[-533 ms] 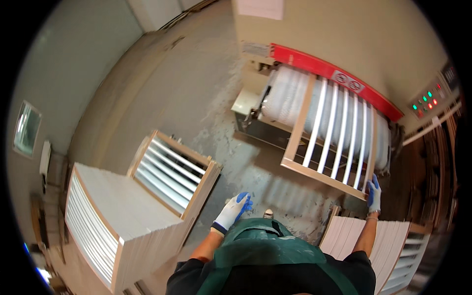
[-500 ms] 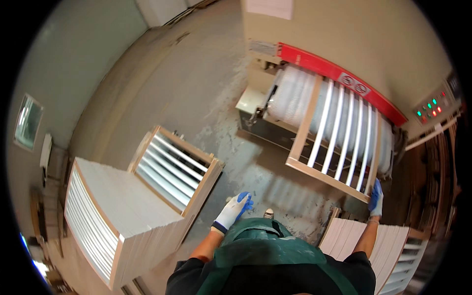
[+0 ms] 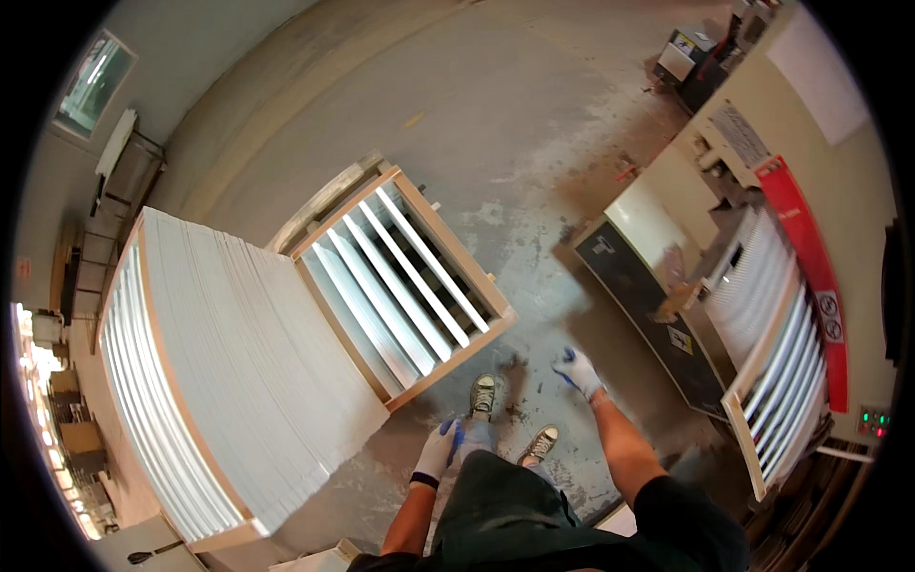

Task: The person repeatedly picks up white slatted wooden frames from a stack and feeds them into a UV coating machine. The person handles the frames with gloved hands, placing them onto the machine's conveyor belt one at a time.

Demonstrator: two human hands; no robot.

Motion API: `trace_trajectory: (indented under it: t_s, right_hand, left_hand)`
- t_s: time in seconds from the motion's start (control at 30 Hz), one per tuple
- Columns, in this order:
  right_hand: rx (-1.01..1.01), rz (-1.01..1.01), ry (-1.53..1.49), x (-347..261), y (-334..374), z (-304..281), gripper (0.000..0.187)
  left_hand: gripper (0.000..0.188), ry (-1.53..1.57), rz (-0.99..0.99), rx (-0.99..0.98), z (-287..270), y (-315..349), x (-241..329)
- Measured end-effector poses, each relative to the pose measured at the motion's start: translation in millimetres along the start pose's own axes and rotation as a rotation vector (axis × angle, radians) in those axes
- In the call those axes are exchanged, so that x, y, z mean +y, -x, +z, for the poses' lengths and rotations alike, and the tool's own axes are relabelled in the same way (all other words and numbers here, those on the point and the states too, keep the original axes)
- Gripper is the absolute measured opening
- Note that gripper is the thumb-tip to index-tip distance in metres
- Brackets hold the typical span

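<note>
Both my hands wear white gloves with blue palms and hold nothing. My left hand (image 3: 439, 448) hangs beside my leg, near the stacked frames, its fingers loosely bent but apart. Out over the floor is my right hand (image 3: 578, 371), its fingers loosely apart, between the stack and the machine. A slatted frame (image 3: 734, 405) with a light wooden border and white slats lies part way on the machine's conveyor (image 3: 739, 315), apart from my hands. To my left stands a large stack of frames (image 3: 238, 353); beyond it a slatted frame (image 3: 443, 367) lies face up.
The machine (image 3: 658, 276) at right has a dark side, a red bar (image 3: 805, 276) and a panel with lit buttons (image 3: 874, 419). A pallet edge (image 3: 324, 200) shows under the far frame. Worn grey floor (image 3: 515, 229) runs between stack and machine. A rack (image 3: 114, 200) stands by the left wall.
My right hand has come off the slatted frame at the machine and moved inward. My view has turned left, so the stack sits closer. The frame lies further into the machine.
</note>
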State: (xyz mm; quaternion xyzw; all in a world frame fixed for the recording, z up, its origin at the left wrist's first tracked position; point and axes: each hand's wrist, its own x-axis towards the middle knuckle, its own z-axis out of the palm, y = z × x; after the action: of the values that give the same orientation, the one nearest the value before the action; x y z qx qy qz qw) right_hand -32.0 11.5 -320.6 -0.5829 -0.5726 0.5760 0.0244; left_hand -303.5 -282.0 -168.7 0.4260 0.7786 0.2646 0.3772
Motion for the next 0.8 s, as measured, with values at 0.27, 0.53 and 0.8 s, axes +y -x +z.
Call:
trace_trajectory:
  t_s: [0.27, 0.53, 0.8]
  right_hand:
    - [-0.147, -0.2, 0.733, -165, -155, 115, 0.089]
    - [-0.183, -0.055, 0.705, -187, -158, 96, 0.054]
    - [-0.17, -0.154, 0.663, -244, -106, 45, 0.062]
  left_hand:
    - [0.05, 0.756, -0.909, 0.264, -13, -14, -114]
    - [0.037, -0.102, -0.367, -0.003, -14, -27, -184]
    - [0.042, 0.085, -0.297, -0.017, -38, -41, -211]
